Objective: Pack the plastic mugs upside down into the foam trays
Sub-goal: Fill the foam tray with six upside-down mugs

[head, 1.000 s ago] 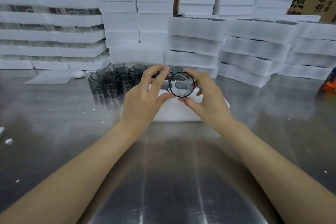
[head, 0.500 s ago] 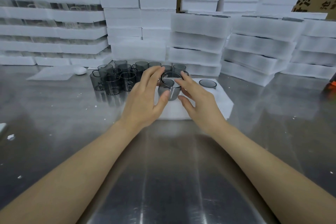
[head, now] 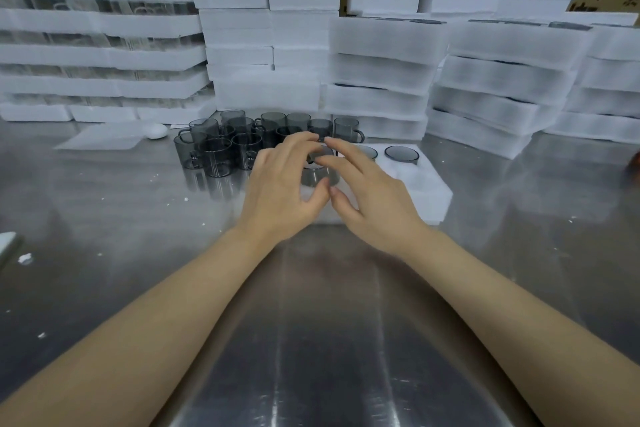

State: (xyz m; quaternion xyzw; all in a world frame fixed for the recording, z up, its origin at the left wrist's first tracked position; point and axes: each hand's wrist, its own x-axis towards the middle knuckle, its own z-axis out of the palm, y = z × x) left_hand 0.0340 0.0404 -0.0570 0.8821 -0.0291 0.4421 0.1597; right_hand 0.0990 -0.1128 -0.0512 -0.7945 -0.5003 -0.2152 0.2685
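Two hands: left hand [head: 284, 191] and right hand [head: 374, 198] meet over one mug [head: 318, 177], fingers curled round it.
Left hand: fingers arch over the mug's far side, thumb against its near wall.
Right hand: fingers lie across its top, thumb bent at its near lower edge.
Mug: grey, see-through, between both palms, lower part in a pocket of the tray [head: 426, 191]; fingers hide which end is up.
Tray: white foam, under and right of the hands, on the bench [head: 311, 340].
Seated mugs [head: 401, 153]: two round grey ends in pockets just right of the right fingers.
Loose mugs [head: 218, 156]: upright cluster beyond and left of the left hand.
Stacks [head: 384, 73]: foam trays, beyond the hands.
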